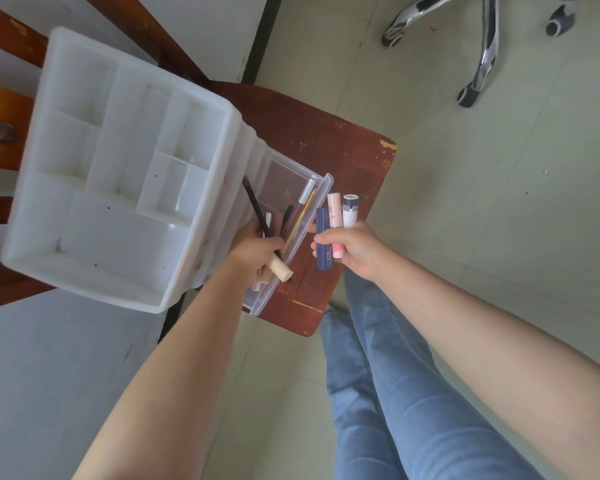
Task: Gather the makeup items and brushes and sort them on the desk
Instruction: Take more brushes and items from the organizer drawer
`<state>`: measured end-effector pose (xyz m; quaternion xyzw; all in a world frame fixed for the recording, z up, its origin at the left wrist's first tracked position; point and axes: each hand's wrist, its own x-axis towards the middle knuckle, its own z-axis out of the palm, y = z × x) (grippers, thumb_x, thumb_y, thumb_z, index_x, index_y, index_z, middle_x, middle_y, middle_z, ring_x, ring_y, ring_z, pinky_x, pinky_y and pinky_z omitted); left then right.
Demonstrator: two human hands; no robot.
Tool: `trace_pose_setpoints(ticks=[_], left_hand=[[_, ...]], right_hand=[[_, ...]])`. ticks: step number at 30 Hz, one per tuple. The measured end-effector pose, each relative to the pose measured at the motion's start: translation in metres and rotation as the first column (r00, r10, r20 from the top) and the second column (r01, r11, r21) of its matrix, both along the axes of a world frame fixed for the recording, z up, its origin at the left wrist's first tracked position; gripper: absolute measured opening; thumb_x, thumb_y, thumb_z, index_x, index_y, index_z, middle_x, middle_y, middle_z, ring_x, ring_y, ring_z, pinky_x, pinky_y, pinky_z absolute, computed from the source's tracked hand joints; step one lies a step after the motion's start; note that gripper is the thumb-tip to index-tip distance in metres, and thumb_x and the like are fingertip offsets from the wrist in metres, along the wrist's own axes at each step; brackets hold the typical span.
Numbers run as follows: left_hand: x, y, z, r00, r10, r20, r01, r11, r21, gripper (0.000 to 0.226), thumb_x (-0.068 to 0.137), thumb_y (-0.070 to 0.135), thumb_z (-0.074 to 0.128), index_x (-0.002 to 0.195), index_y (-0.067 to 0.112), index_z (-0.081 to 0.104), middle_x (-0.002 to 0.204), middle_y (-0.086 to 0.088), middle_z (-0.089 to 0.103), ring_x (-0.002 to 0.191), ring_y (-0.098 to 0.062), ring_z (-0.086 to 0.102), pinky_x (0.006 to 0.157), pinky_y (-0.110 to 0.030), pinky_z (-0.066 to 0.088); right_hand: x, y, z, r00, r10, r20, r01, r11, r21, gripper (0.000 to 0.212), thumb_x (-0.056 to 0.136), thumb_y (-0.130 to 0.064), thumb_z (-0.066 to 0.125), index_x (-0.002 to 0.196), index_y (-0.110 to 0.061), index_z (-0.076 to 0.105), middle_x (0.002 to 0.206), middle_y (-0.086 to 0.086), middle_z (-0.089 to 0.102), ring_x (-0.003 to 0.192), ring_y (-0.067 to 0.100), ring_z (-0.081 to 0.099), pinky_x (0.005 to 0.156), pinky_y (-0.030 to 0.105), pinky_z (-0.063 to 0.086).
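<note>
A white plastic organiser (118, 168) with several open compartments on top stands on a wooden chair seat (343, 157). Its clear drawer (291, 174) is pulled out toward me. My left hand (257, 247) is inside the drawer and grips a bundle of thin items: a black pencil (253, 202), a clear tube with a silver cap (302, 202), a gold-coloured stick and a beige-handled brush (280, 269). My right hand (354, 251), just right of the drawer, holds three tubes upright: a navy one (324, 244), a pink one (335, 209) and a white one with dark lettering (350, 209).
The chair's wooden back slats (0, 123) run along the left edge. An office chair's chrome base with castors (482, 46) stands on the tiled floor at the top right. My legs in blue jeans (378, 375) are below the seat. A white wall panel lies at the lower left.
</note>
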<state>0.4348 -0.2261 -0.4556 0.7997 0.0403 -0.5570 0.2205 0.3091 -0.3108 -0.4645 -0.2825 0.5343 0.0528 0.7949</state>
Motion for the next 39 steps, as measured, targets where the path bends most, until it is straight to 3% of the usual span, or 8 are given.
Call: trace_pose_setpoints(ticks=[4,10,16,21,25,30,34,39], left_hand=[[-0.004,-0.001,0.001,0.881,-0.346,0.324,0.345,0.937,0.062,0.021,0.082,0.003,0.058,0.090,0.008,0.040,0.069,-0.001,0.044,0.074,-0.024,0.048,0.063,-0.028,0.039],[-0.001,-0.008,-0.006,0.722,-0.493,0.486,0.452,0.867,0.208,0.024,0.089,0.007,0.050,0.111,-0.002,0.047,0.106,-0.020,0.056,0.095,-0.035,0.056,0.067,-0.035,0.041],[-0.011,0.006,-0.015,0.597,-0.631,0.495,0.491,0.776,0.397,0.084,0.085,0.001,0.056,0.147,0.012,0.000,0.144,-0.019,0.026,0.124,-0.037,0.042,0.094,-0.045,0.048],[0.001,-0.015,-0.024,0.781,-0.359,0.511,0.210,0.921,0.327,0.056,0.090,0.005,0.049,0.139,0.016,0.026,0.128,-0.013,0.046,0.117,-0.032,0.050,0.085,-0.037,0.046],[-0.013,-0.011,-0.020,0.605,-0.595,0.529,0.455,0.804,0.383,0.051,0.090,0.004,0.046,0.138,0.003,0.026,0.133,-0.022,0.039,0.114,-0.039,0.049,0.088,-0.044,0.044],[-0.017,0.001,-0.016,0.720,-0.475,0.506,0.420,0.879,0.227,0.027,0.086,0.006,0.047,0.112,0.000,0.048,0.097,-0.016,0.055,0.091,-0.035,0.057,0.067,-0.035,0.043],[-0.011,0.010,-0.012,0.756,-0.507,0.414,0.500,0.855,0.137,0.008,0.083,0.007,0.052,0.089,0.008,0.047,0.063,0.003,0.042,0.068,-0.024,0.048,0.061,-0.028,0.037],[-0.008,0.005,-0.010,0.743,-0.535,0.402,0.544,0.833,0.102,0.017,0.082,0.011,0.057,0.076,0.012,0.041,0.059,0.005,0.038,0.060,-0.017,0.044,0.047,-0.020,0.029]], right_hand=[[-0.002,0.004,-0.001,0.999,-0.045,0.014,0.045,0.999,0.027,0.024,0.080,0.013,0.052,0.079,-0.011,0.057,0.078,0.009,0.058,0.066,0.019,0.058,0.071,0.032,0.050],[-0.003,0.005,-0.002,0.997,-0.074,0.038,0.072,0.996,0.052,0.025,0.081,0.013,0.052,0.081,-0.011,0.057,0.082,0.009,0.059,0.068,0.019,0.058,0.070,0.032,0.050],[-0.004,0.002,-0.006,0.994,-0.079,0.071,0.075,0.996,0.057,0.027,0.081,0.013,0.052,0.084,-0.013,0.058,0.087,0.004,0.063,0.065,0.016,0.059,0.069,0.030,0.051],[-0.004,-0.005,-0.012,0.993,-0.069,0.100,0.064,0.996,0.056,0.028,0.081,0.013,0.051,0.082,-0.014,0.058,0.086,0.004,0.064,0.060,0.014,0.059,0.066,0.028,0.052],[-0.005,-0.004,-0.013,0.992,-0.078,0.095,0.073,0.996,0.055,0.028,0.082,0.013,0.049,0.083,-0.015,0.057,0.085,0.003,0.063,0.063,0.015,0.057,0.067,0.029,0.051],[-0.005,-0.002,-0.011,0.993,-0.080,0.089,0.073,0.994,0.083,0.027,0.083,0.011,0.050,0.088,-0.015,0.055,0.087,0.002,0.064,0.057,0.010,0.063,0.060,0.025,0.054],[-0.005,-0.004,-0.011,0.992,-0.081,0.093,0.073,0.993,0.088,0.027,0.083,0.011,0.050,0.090,-0.015,0.055,0.086,0.002,0.064,0.054,0.007,0.063,0.056,0.022,0.054],[-0.006,-0.005,-0.012,0.992,-0.074,0.102,0.064,0.993,0.096,0.027,0.083,0.010,0.051,0.091,-0.016,0.054,0.088,0.002,0.064,0.055,0.006,0.064,0.059,0.022,0.055]])
